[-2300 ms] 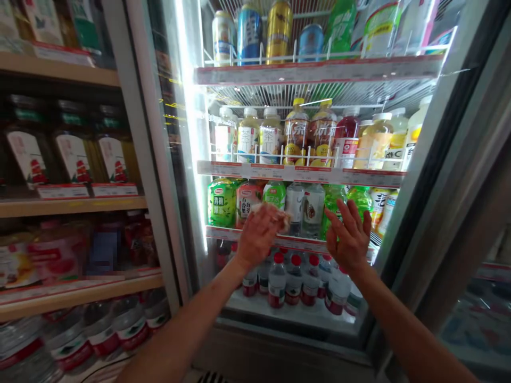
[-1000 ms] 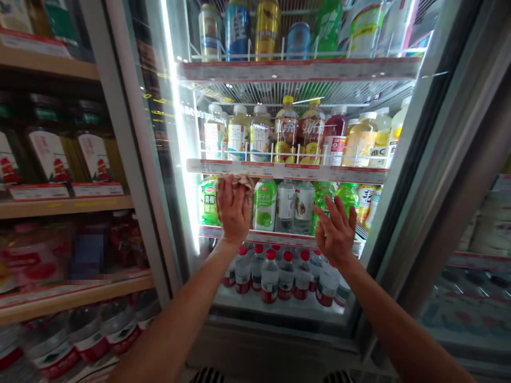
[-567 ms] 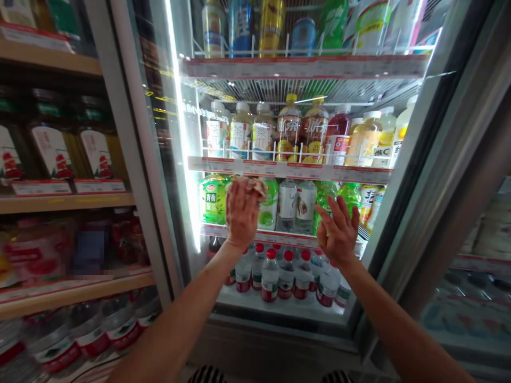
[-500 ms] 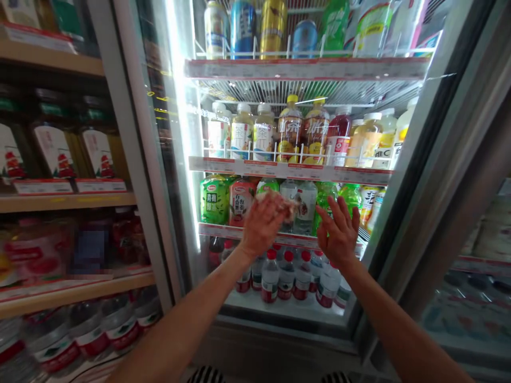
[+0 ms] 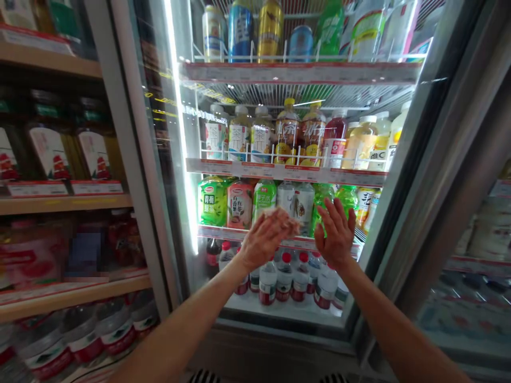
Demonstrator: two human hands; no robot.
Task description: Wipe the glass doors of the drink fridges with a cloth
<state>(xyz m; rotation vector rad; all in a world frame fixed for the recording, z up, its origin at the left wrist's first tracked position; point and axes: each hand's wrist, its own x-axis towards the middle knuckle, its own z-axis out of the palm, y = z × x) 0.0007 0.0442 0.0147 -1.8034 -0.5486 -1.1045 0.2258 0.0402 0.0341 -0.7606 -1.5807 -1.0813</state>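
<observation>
In the head view my left hand (image 5: 261, 242) is closed on a crumpled pale pinkish cloth (image 5: 285, 222), which bunches out past the fingertips. Both lie in front of the glass door (image 5: 162, 159) of a lit drinks fridge; contact with the glass is hard to confirm. My right hand (image 5: 336, 234) is open, fingers spread and pointing up, level with the lower bottle row, and holds nothing. Behind the hands, through the glass, stand a green-labelled bottle (image 5: 264, 198), clear bottles (image 5: 305, 205) and a green bottle (image 5: 346, 198).
Fridge shelves hold cans (image 5: 270, 32), tea bottles (image 5: 286, 130) and red-capped water bottles (image 5: 285, 276). A metal door frame (image 5: 419, 213) runs along the right. Wooden shelves (image 5: 67, 203) with dark bottles (image 5: 93, 141) and packages stand at left.
My left hand and the cloth have moved slightly down, uncovering more of the green-labelled bottle. My right hand stays spread in nearly the same place. The view has shifted slightly.
</observation>
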